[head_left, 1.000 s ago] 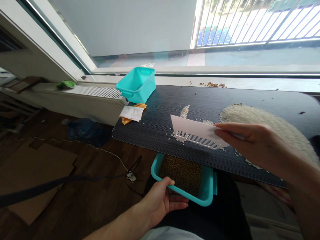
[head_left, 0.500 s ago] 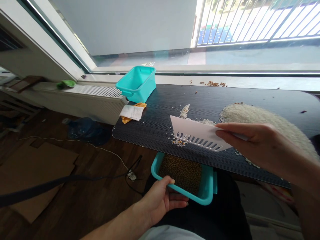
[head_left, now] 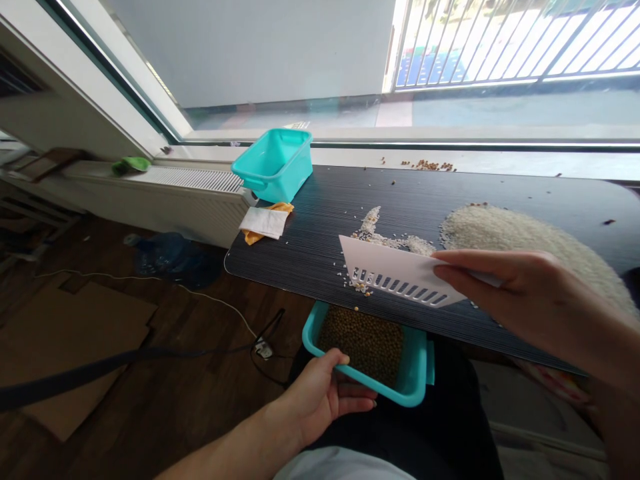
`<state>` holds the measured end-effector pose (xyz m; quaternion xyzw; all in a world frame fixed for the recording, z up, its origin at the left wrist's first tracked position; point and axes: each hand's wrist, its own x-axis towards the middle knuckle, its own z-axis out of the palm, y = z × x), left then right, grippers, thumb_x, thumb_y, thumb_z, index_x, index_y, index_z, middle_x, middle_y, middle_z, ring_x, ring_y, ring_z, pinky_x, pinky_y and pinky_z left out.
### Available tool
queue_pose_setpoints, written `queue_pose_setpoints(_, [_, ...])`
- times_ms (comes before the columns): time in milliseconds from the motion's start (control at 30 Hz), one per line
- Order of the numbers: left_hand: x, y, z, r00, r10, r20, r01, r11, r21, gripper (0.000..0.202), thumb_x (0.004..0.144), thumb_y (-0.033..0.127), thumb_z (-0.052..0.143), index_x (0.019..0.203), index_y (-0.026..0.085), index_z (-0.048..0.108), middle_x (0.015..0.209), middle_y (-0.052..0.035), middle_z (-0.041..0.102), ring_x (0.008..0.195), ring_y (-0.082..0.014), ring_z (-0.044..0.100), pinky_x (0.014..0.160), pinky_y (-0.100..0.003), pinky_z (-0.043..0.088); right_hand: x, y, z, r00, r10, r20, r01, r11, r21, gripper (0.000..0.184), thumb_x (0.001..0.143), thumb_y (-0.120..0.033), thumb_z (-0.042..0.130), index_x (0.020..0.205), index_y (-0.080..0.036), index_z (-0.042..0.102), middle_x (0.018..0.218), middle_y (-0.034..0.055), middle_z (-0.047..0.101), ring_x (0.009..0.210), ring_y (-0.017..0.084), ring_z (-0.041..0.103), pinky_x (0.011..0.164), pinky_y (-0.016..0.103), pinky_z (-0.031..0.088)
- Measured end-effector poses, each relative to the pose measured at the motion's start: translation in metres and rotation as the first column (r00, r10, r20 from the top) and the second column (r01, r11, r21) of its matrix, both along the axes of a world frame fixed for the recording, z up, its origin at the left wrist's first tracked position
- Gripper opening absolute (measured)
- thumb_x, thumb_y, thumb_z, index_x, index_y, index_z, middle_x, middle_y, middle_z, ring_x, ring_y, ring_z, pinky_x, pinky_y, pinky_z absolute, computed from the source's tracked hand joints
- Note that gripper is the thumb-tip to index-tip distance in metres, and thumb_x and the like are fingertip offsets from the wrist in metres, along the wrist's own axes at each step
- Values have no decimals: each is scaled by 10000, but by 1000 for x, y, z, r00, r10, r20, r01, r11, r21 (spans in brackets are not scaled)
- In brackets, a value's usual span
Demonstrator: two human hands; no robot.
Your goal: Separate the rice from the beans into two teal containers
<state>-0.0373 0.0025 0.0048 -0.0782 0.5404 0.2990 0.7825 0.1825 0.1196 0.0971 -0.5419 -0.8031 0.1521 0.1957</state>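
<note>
My left hand (head_left: 330,393) grips the near rim of a turquoise plastic tub (head_left: 413,373), thumb over the edge and fingers beneath. The tub sits just below the table's front edge, with many small tan, pea-like grains (head_left: 367,343) inside. Between thumb and fingers, my right hand (head_left: 520,283) pinches a thin white slotted plate (head_left: 395,267), tilted over the dark table (head_left: 320,260). Its slotted lower edge is close to the tabletop, beside a few tan grains mixed with rice. Behind the plate lies scattered white rice (head_left: 385,237); a large rice heap (head_left: 525,233) spreads to the right, partly behind my right hand.
An upright turquoise tub (head_left: 295,177) stands at the table's back left corner. Before it lies a folded white and orange cloth (head_left: 265,223). More tan grains (head_left: 433,166) are on the windowsill. On the floor at left are a blue water bottle (head_left: 173,260), a cable and cardboard (head_left: 85,347).
My right hand and the slotted plate have shifted slightly toward the table's front edge. Some tan grains have moved forward, one now at the edge above the tub. My left hand stays put.
</note>
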Motion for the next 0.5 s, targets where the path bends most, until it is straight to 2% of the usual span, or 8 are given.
queue_pose_setpoints(133, [0, 1, 1, 1000, -2, -14, 2, 1000, -4, 150, 767, 218, 431, 831, 98, 495, 716, -131, 654, 609, -213, 651, 587, -307, 516, 0, 1, 0, 999, -32, 11, 32, 999, -8, 337, 755, -490, 507, 929, -259, 680, 743, -15, 692, 570, 111, 585, 518, 209, 425])
queue_pose_setpoints(233, [0, 1, 1, 1000, -7, -12, 7, 1000, -1, 163, 764, 218, 433, 838, 91, 503, 730, -134, 655, 620, -213, 652, 593, -306, 516, -1, 1, -1, 1000, 26, 3, -26, 999, -35, 309, 776, -460, 497, 928, -260, 678, 753, -24, 693, 597, 115, 595, 527, 208, 431])
queue_pose_setpoints(333, [0, 0, 1, 1000, -7, -5, 7, 1000, 1, 170, 760, 216, 440, 843, 85, 509, 730, -133, 655, 621, -212, 652, 596, -302, 515, 2, -3, -2, 997, 73, -12, -74, 997, -11, 276, 768, -454, 509, 905, -284, 678, 687, -48, 678, 537, 103, 572, 501, 207, 423])
queue_pose_setpoints(500, [0, 0, 0, 1000, -4, -2, 4, 1000, 11, 174, 764, 219, 438, 859, 90, 505, 746, -136, 659, 630, -215, 655, 600, -310, 515, 8, -5, -4, 1000, 17, 0, -17, 999, 30, 275, 744, -479, 526, 906, -315, 676, 712, -50, 676, 536, 112, 573, 484, 213, 420])
